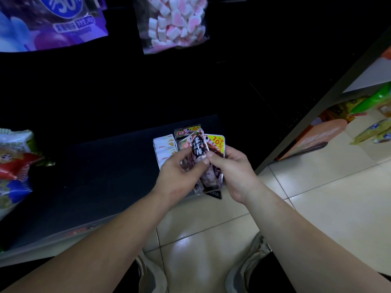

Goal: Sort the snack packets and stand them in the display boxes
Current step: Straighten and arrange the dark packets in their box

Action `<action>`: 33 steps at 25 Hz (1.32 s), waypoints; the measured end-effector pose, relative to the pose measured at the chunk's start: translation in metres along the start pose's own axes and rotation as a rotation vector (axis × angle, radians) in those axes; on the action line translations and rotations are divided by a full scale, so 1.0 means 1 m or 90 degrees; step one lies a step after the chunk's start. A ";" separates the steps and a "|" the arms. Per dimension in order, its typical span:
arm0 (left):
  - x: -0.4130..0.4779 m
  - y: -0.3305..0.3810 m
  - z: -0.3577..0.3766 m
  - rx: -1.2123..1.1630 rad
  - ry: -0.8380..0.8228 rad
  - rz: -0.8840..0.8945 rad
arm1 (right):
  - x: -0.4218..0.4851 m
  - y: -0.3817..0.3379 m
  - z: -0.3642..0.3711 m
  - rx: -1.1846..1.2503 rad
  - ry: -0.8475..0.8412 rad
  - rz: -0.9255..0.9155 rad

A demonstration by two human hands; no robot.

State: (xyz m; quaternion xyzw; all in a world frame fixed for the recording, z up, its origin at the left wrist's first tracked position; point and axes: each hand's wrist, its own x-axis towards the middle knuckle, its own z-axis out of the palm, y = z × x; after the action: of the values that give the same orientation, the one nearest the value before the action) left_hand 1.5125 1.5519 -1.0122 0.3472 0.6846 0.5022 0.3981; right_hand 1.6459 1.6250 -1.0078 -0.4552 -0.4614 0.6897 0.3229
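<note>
I hold a fan of dark snack packets (198, 149) with white Chinese lettering over the right end of a dark shelf (101, 176). My left hand (179, 176) grips the front packets from the left, thumb on top. My right hand (230, 166) pinches the same bunch from the right, fingers curled behind it. One packet behind shows a yellow "10%" corner (218, 141). Just beyond the hands, white packets (166, 148) stand in a row in a display box, with more silver-topped packets (186, 132) beside them. The boxes' walls are mostly hidden by my hands.
Colourful snack bags (14, 161) lie at the shelf's left end. A purple bag (53, 22) and a bag of pink and white marshmallows (175, 22) hang above. Another shelf unit with orange and green goods (349, 127) stands to the right. My shoes (249, 269) stand on tiled floor.
</note>
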 end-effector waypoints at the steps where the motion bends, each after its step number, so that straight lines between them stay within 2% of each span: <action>1: -0.002 0.005 0.001 -0.055 -0.034 -0.019 | -0.001 -0.002 0.002 0.003 -0.021 0.005; 4: 0.003 0.009 -0.008 -0.173 -0.063 -0.101 | -0.002 -0.005 0.001 -0.021 -0.035 0.018; 6: 0.008 0.004 -0.018 -0.173 -0.022 -0.130 | 0.000 -0.003 -0.004 -0.096 0.046 -0.009; 8: 0.014 -0.002 -0.026 -0.141 0.067 -0.122 | 0.007 0.003 -0.010 -0.152 0.172 -0.045; 10: 0.019 -0.004 -0.030 -0.173 0.104 -0.123 | 0.009 0.005 -0.013 -0.164 0.224 -0.042; 12: 0.021 -0.005 -0.028 -0.197 0.081 -0.126 | 0.008 0.004 -0.015 -0.122 0.170 0.018; 16: 0.016 -0.004 -0.011 -0.171 0.071 -0.101 | 0.003 -0.011 -0.009 0.078 -0.004 0.133; 20: 0.019 -0.007 -0.005 -0.068 0.107 -0.049 | 0.006 -0.009 -0.003 -0.014 0.030 0.012; 24: 0.031 -0.002 -0.012 -0.048 0.090 -0.035 | 0.016 -0.009 -0.008 0.005 -0.002 0.014; 27: 0.041 0.008 -0.015 0.041 0.097 0.040 | 0.038 -0.026 -0.015 -0.225 0.034 -0.112; 29: 0.045 0.012 -0.015 0.059 0.093 0.079 | 0.051 -0.046 -0.017 -0.392 -0.023 -0.178; 33: 0.052 0.015 -0.006 0.093 0.129 0.132 | 0.072 -0.072 -0.014 -0.685 -0.106 -0.222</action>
State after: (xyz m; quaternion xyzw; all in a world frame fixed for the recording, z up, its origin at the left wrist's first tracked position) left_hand 1.4848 1.5990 -1.0068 0.3916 0.7167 0.5215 0.2471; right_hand 1.6332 1.7187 -0.9666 -0.4165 -0.8398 0.3278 0.1173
